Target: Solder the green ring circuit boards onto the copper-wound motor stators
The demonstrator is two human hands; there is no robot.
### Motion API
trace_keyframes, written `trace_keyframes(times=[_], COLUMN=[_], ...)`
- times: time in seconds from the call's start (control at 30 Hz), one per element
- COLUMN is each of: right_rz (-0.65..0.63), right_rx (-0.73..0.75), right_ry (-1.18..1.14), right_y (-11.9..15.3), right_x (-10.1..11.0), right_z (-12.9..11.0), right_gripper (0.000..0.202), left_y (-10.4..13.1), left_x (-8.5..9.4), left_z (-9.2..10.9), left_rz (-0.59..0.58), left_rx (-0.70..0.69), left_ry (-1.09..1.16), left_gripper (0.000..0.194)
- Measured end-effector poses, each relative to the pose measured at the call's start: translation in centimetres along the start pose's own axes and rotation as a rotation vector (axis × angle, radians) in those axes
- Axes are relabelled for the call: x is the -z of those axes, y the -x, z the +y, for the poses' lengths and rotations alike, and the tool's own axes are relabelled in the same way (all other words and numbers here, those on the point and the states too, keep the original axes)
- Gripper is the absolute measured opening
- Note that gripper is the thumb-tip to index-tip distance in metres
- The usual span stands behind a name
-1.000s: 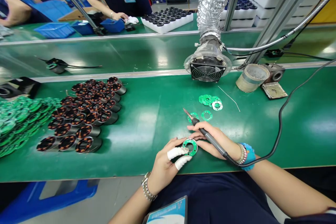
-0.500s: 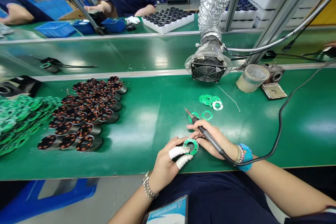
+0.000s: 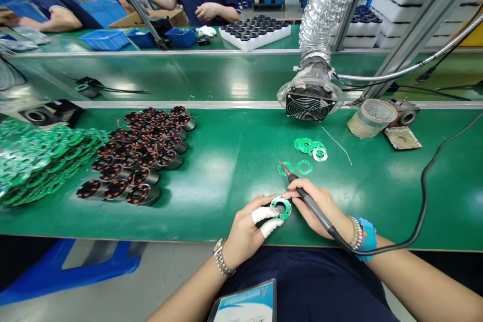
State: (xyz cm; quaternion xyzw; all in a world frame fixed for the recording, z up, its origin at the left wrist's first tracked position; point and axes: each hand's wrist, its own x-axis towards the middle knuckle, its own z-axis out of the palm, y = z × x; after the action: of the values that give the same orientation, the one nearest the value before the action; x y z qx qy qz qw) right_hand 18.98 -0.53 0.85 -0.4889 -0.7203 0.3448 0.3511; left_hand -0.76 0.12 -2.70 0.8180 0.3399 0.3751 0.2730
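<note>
My left hand (image 3: 247, 229), with white covers on two fingers, is closed on a green ring-shaped circuit board (image 3: 286, 213) near the table's front edge. A silvery rim shows around the board; what lies beneath it is hidden. My right hand (image 3: 324, 209) grips a soldering iron (image 3: 315, 211), its tip pointing up and left, away from the held board. The fingertips of this hand are close to the board's upper right edge. Beyond the iron's tip lie two loose ring boards, one of them (image 3: 304, 167) fully visible, and a small pile of them (image 3: 305, 145).
Wire-wound metal cylinders (image 3: 143, 193) stand in rows on the left, beside a heap of green boards (image 3: 33, 161). A fume fan (image 3: 309, 105) hangs at the back. A solder wire (image 3: 337, 146), a round tub (image 3: 372, 118) and a sponge tray (image 3: 403, 138) are at right. Co-workers sit opposite.
The view has swung slightly left, so the scene sits farther right. My right fingers have drawn back a little from the board. A co-worker opposite has raised a hand.
</note>
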Motion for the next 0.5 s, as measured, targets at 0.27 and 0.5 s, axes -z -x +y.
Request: trace_keyframes(times=[0.27, 0.5], right_rz=[0.039, 0.072], right_rx=[0.090, 0.083], right_ry=[0.068, 0.123], right_y=[0.6, 0.6], right_x=[0.4, -0.1], right_z=[-0.3, -0.5], right_gripper=[0.031, 0.028], left_y=[0.5, -0.6], left_x=[3.0, 3.2], left_z=[-0.1, -1.3], left_rz=[-0.127, -0.159], left_rx=[0.184, 0.039], left_ry=[0.123, 0.071], left_gripper=[0.042, 0.010])
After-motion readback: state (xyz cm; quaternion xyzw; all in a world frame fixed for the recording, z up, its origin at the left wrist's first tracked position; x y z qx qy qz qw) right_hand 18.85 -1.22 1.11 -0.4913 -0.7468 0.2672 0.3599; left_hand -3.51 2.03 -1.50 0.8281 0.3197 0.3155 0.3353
